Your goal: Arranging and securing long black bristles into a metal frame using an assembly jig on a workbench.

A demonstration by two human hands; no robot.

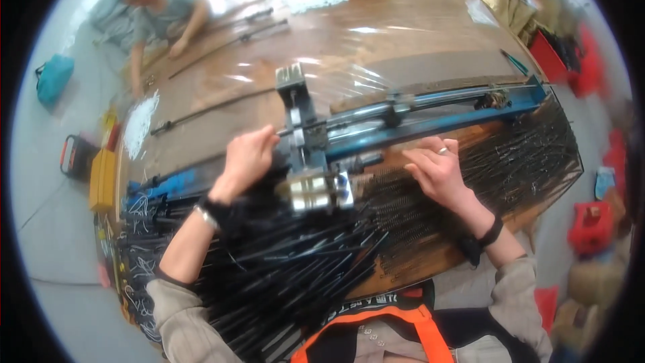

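Observation:
A bench jig with a metal clamp block (299,117) and a long blue rail (437,121) lies across the table. My left hand (250,158) is closed at the left side of the block, its fingertips pinched together by a thin dark rod; what sits between them is hidden. To the right of the jig's black handle (366,160), my right hand (435,169) hovers with bent fingers, thumb and forefinger apart, and nothing visible in it. Below the jig lies a heap of black rods (289,262). Dark coil springs (410,202) are spread to its right.
More thin dark rods (517,154) cover the table's right end. Long rods (222,104) lie farther back, near white piles (141,124). Two other people sit across the table, one at far left (158,10). A yellow box (102,180) stands at the left edge, red bins (591,227) at right.

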